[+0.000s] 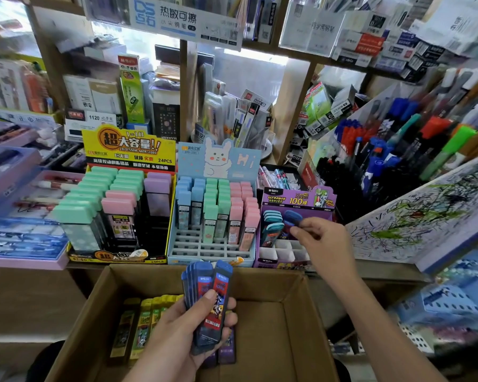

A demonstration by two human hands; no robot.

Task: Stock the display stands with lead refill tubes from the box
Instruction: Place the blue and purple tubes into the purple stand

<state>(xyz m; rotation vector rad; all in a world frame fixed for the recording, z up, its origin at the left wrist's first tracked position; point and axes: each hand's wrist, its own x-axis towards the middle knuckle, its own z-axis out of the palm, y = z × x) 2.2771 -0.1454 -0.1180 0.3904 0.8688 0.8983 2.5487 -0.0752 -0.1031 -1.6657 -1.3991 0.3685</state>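
My left hand (189,330) grips a fanned stack of blue-capped lead refill tubes (207,296) over the open cardboard box (295,312). Yellow tubes (142,323) lie in the box's left side, and purple ones (226,351) show under my hand. My right hand (322,242) pinches a single blue-capped tube (293,218) by its top at the purple display stand (295,201), where a few teal and blue tubes stand in the back left slots. The white divider cells (283,250) at its front hold nothing. A light blue rabbit stand (214,205) and a yellow stand (122,194) hold pastel tubes.
Racks of pens and markers (414,142) rise at the right above a scribbled test pad (422,216). Purple trays of pens (20,205) sit at the left. Shelves behind are crowded with boxed stationery. A blue perforated basket (450,301) is at the lower right.
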